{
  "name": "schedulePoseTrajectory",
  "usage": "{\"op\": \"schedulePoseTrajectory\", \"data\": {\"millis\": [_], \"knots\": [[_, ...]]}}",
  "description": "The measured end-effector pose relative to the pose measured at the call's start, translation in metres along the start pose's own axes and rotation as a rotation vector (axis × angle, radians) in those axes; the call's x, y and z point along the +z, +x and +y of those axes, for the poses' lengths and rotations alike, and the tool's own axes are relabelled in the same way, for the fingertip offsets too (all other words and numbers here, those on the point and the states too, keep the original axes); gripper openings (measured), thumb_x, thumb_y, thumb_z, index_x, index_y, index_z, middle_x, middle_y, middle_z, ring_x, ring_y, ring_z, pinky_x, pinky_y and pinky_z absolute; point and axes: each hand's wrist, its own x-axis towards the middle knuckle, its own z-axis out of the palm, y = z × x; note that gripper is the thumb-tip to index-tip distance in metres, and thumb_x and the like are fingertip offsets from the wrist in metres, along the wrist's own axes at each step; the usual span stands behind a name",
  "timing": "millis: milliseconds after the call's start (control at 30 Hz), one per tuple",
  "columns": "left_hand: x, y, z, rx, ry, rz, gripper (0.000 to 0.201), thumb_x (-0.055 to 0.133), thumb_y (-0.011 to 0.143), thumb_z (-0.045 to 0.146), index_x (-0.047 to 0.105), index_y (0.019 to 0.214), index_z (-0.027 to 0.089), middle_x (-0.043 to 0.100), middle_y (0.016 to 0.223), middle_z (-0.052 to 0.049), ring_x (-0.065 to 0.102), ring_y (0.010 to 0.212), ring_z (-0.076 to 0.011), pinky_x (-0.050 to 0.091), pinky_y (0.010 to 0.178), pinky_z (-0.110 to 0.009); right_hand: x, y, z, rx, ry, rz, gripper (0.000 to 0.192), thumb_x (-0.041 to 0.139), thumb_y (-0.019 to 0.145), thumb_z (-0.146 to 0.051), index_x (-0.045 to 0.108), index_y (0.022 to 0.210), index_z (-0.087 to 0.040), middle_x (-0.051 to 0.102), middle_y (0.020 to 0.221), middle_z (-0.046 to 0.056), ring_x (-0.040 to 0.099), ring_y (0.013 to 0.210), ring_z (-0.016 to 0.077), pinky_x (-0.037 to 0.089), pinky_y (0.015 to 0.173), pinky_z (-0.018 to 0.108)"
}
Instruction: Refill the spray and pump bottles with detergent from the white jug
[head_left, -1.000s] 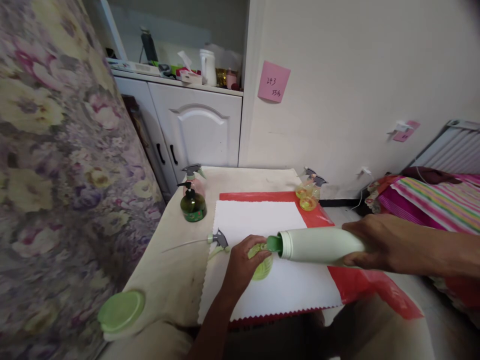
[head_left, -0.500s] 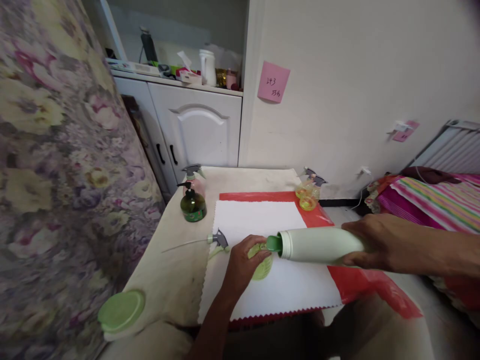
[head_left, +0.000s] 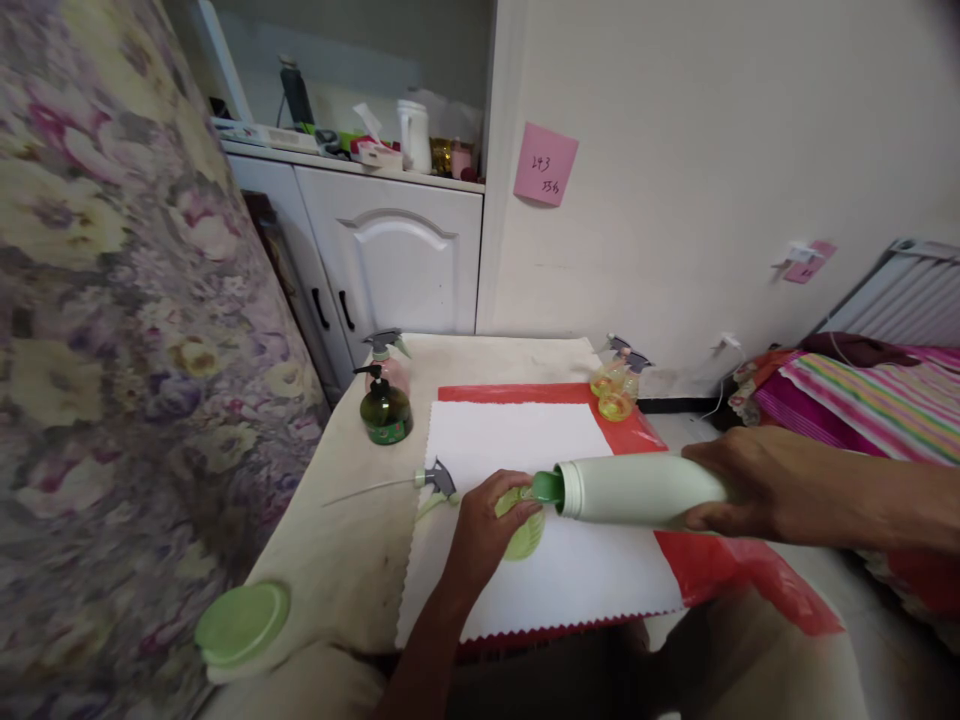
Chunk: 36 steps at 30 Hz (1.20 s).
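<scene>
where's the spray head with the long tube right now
The spray head lies on the table at the left edge of the white cloth, just left of the left hand, its tube pointing left; the dark green pump bottle stands behind it.

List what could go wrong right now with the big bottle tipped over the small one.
1. The pale green bottle lies nearly level in the right hand, its spout at the narrow mouth of the small yellow-green bottle; liquid could miss and wet the white cloth.
2. Only the left hand steadies the small bottle; a nudge might tip it.
3. The loose spray head lies close by the left hand and could be knocked.
</scene>
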Motion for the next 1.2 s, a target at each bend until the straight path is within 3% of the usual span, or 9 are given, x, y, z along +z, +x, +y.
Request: {"op": "schedulePoseTrajectory", "data": {"millis": [800, 1200], "knots": [[-0.001, 0.001, 0.001, -0.008, 0.016, -0.006, 0.016, 0.067, 0.076, 0.022, 0.069, 0.092, 0.021, 0.071, 0.096, -0.004, 0.064, 0.094, -0.0212, 0.046, 0.088, -0.033, -0.009, -0.004, -0.011, -0.021, -0.024, 0.019, 0.035, 0.054, 0.082, -0.051, 0.063, 0.084, -0.017, 0.064, 0.070, 0.007, 0.057, 0.059, 0.0179, 0.036, 0.052, 0.025], [-0.003, 0.005, -0.003, 0.005, 0.041, 0.004, 0.018, 0.065, 0.077, 0.025, 0.069, 0.094, 0.020, 0.070, 0.098, -0.004, 0.063, 0.096, -0.0215, 0.047, 0.089, -0.033, 0.017, -0.002, 0.011, -0.017, 0.228, 0.010, 0.040, 0.055, 0.082, -0.055, 0.064, 0.088, -0.017, 0.066, 0.074, 0.003, 0.058, 0.062, 0.0166, 0.038, 0.052, 0.024]]}}
